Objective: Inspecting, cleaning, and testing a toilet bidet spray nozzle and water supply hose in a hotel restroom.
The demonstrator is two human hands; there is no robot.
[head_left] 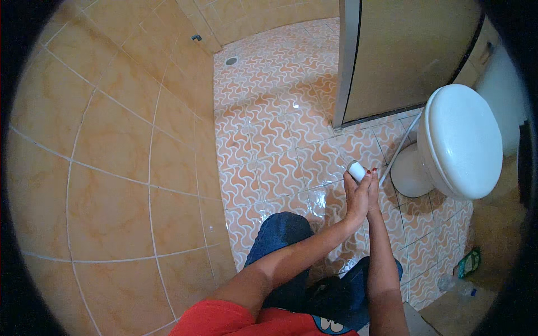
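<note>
Both my hands meet low over the patterned floor [269, 162], right of centre. My left hand [354, 197] is closed round a small white cylinder-shaped thing [356, 171] with a greyish edge. Its blunt end sticks out past my fingers; the kind cannot be told. Pressed against the left hand is my right hand [374, 193], its fingers closed together and pointing forward, red on the nails. Whether it also grips the white thing is hidden. A thin white rod or hose [399, 150] slants from beside the toilet down to near my right fingertips; whether they touch it is unclear.
A white toilet [468, 140] with its lid down stands at the right. Behind it rises a framed partition [412, 56]. Tiled wall [112, 168] fills the left side. A round drain [231, 61] lies far off. A green package [469, 263] and clear bottle [465, 288] sit lower right.
</note>
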